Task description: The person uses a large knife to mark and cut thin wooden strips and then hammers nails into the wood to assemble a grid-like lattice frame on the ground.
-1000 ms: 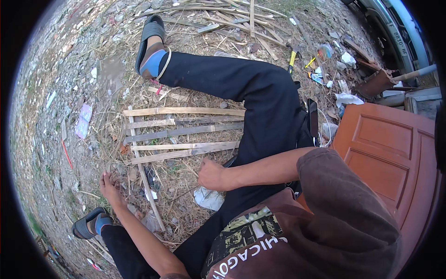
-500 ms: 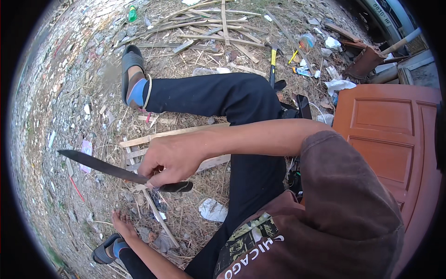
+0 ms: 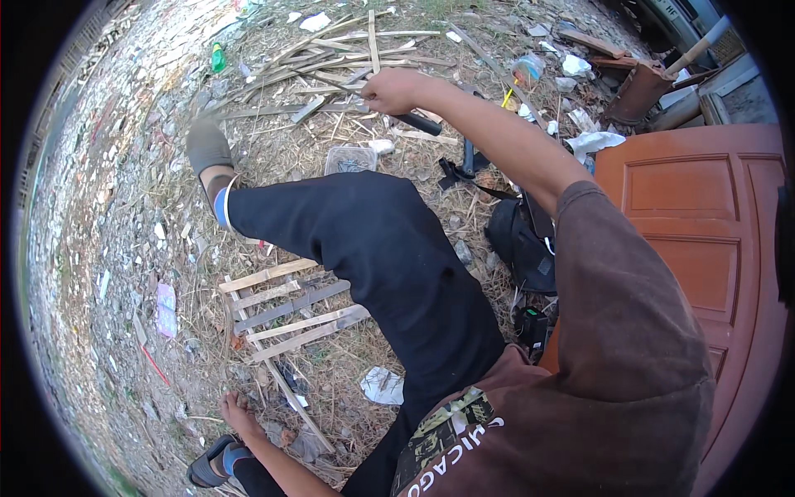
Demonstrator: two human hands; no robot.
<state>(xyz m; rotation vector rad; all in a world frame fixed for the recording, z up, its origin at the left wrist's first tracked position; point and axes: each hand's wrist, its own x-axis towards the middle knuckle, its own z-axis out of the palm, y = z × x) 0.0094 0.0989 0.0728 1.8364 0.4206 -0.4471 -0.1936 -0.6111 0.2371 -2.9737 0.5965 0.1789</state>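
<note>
My right hand [image 3: 392, 91] is closed round a machete, reaching out over a loose pile of wooden slats [image 3: 374, 48]. The machete's dark handle [image 3: 420, 124] sticks out below the fist, and its thin blade [image 3: 325, 79] points up and left, partly lost against the slats. Low on the left, my left hand [image 3: 240, 414] is empty with its fingers apart, beside my left sandal [image 3: 207, 462]. Between my legs lies a ladder-like frame of slats [image 3: 291, 305], several crosspieces over a long strip; my right thigh covers one end.
A clear plastic box [image 3: 350, 159] sits beyond my right knee. Nearby are a black bag [image 3: 523, 240] and a dark tool handle [image 3: 469, 156]. A reddish-brown panelled door [image 3: 679, 199] stands at the right. Litter and stones cover the ground, including a white crumpled sheet [image 3: 382, 386].
My right hand has carried the machete from above the slat frame up and right to the slat pile. My right leg has shifted, uncovering more of the frame and the plastic box.
</note>
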